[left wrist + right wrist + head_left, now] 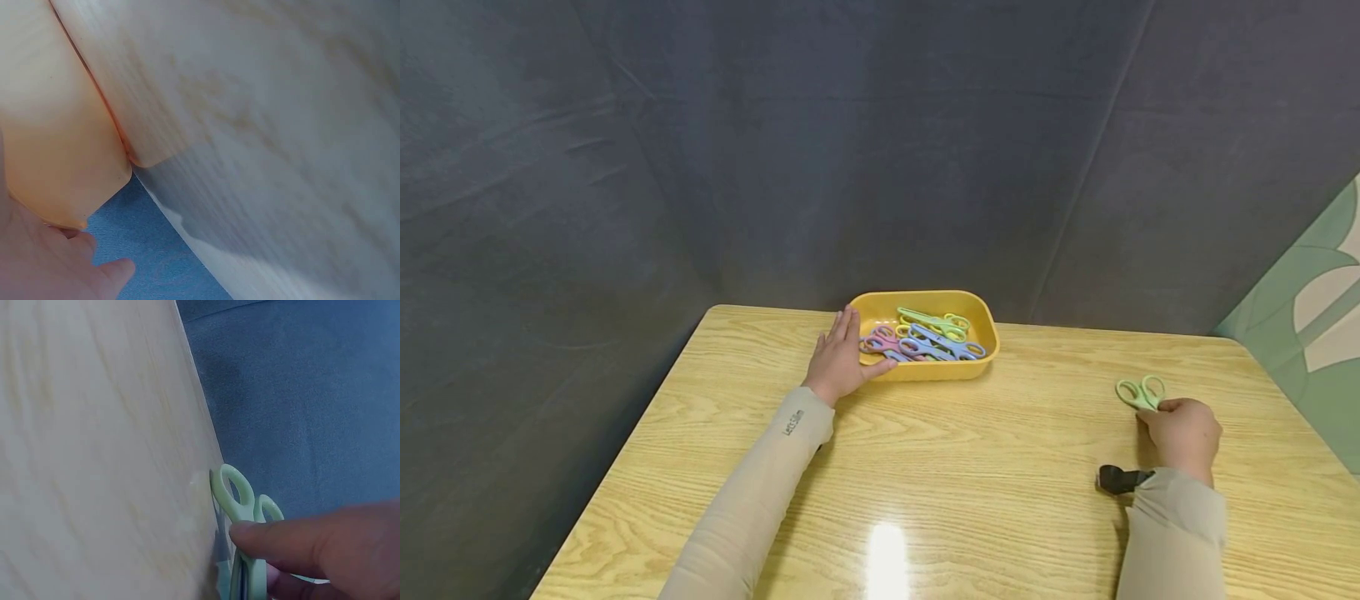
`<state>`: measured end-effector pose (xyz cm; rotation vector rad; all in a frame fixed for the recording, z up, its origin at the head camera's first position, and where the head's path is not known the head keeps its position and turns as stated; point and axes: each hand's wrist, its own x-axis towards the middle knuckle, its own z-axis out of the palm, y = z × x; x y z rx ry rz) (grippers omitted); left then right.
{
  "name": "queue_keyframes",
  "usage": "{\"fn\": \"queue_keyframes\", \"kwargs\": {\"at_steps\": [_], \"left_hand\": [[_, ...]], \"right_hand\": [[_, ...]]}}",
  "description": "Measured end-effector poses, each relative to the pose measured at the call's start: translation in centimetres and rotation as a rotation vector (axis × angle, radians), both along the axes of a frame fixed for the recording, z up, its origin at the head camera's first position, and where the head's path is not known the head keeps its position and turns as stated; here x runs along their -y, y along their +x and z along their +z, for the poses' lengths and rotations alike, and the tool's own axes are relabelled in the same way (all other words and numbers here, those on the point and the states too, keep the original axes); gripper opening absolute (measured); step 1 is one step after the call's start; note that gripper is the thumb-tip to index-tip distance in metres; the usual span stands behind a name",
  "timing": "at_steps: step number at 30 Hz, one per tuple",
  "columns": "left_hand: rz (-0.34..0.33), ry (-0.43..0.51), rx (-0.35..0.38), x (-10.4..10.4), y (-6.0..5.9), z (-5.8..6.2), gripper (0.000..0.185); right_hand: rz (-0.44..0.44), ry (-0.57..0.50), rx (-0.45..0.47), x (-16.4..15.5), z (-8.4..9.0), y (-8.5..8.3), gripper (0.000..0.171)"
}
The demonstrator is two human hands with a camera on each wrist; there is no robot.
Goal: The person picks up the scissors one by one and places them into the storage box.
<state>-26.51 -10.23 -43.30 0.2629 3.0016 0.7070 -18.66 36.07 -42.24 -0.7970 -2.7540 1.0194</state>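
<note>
A yellow plastic basket [955, 370] stands at the back of the wooden table with several pairs of scissors inside, among them blue scissors [936, 343], pink scissors [882, 340] and light green scissors [938, 323]. My left hand [838, 358] rests against the basket's left end, fingers extended and thumb along the front wall; the left wrist view shows it touching the basket's outside. On the right, my right hand [1187, 433] pinches another pair of light green scissors [240, 509] by the part below the handles. Their handle loops point away from me, and the fingers partly cover the blades.
The light wood table [970, 450] ends at a dark cloth partition [880, 167] just behind the basket. A green patterned surface [1315, 325] lies beyond the right edge. A black strap piece [1122, 479] juts out by my right wrist.
</note>
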Motion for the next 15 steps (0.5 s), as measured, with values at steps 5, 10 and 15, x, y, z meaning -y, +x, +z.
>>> {"fn": "queue_keyframes", "kwargs": {"at_steps": [5,10,15], "left_hand": [[-0.002,-0.007,0.007,-0.02,-0.05,0.03,0.118],[-0.003,-0.006,0.014,0.00,0.04,0.16,0.119],[-0.003,-0.007,0.022,0.03,0.08,0.22,0.119]], "right_hand": [[0.017,0.000,-0.001,0.14,0.16,0.09,0.041],[0.020,-0.017,0.013,0.50,0.45,-0.05,0.039],[0.031,-0.025,0.020,0.80,0.64,-0.39,0.040]]}}
